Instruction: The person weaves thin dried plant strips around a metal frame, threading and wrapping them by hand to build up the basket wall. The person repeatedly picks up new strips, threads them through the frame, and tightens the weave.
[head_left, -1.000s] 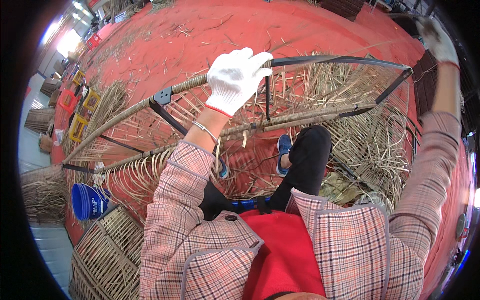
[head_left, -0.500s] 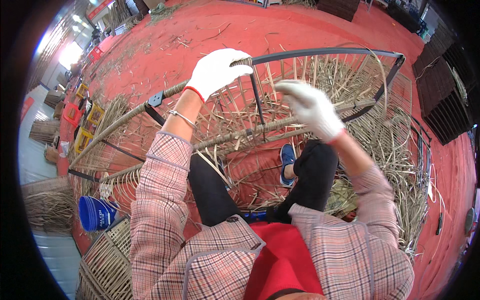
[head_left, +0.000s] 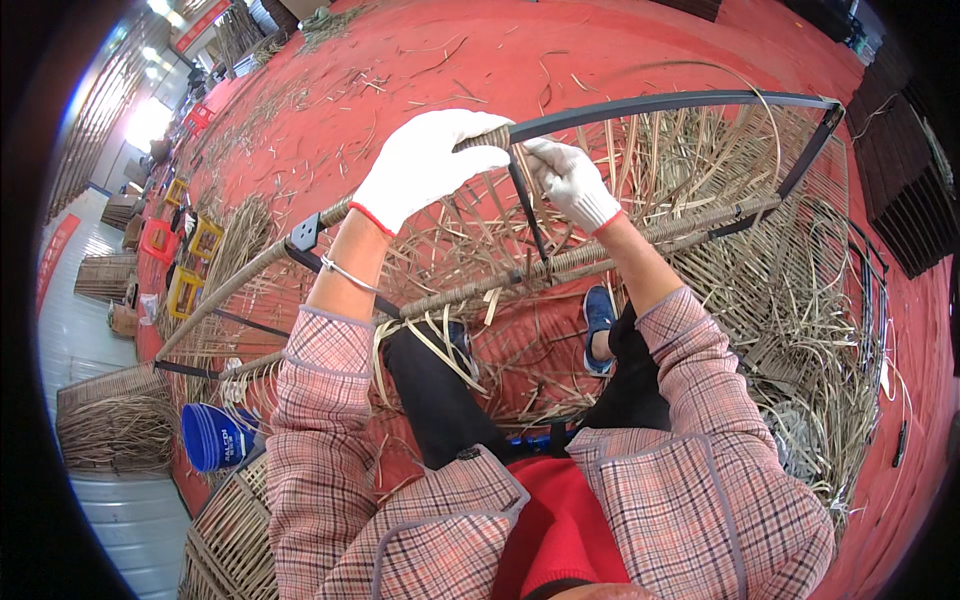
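A long black metal frame (head_left: 660,101) lies slanted across in front of me, its left part wrapped in tan rattan strip. My left hand (head_left: 425,160), in a white glove with a red cuff, is closed around the upper rail where the wrapping meets bare metal. Just right of it, my right hand (head_left: 575,183), gloved alike, has its fingers pinched together below the rail, at a thin rattan strip (head_left: 524,172); the fingertips are partly hidden. A black crossbar (head_left: 527,212) runs down to the wrapped lower rail (head_left: 600,255). A long loose strip (head_left: 775,130) arcs over the frame's right end.
Loose rattan strips (head_left: 790,310) lie heaped at the right on the red floor (head_left: 400,60). A blue bucket (head_left: 207,440) stands at the left beside a woven panel (head_left: 230,540). Dark stacked panels (head_left: 895,190) are at the far right, yellow crates (head_left: 186,292) at the left.
My right hand has moved left and up to the upper rail, its fingers now pinched beside my left hand. The left hand keeps its grip. The view has shifted slightly.
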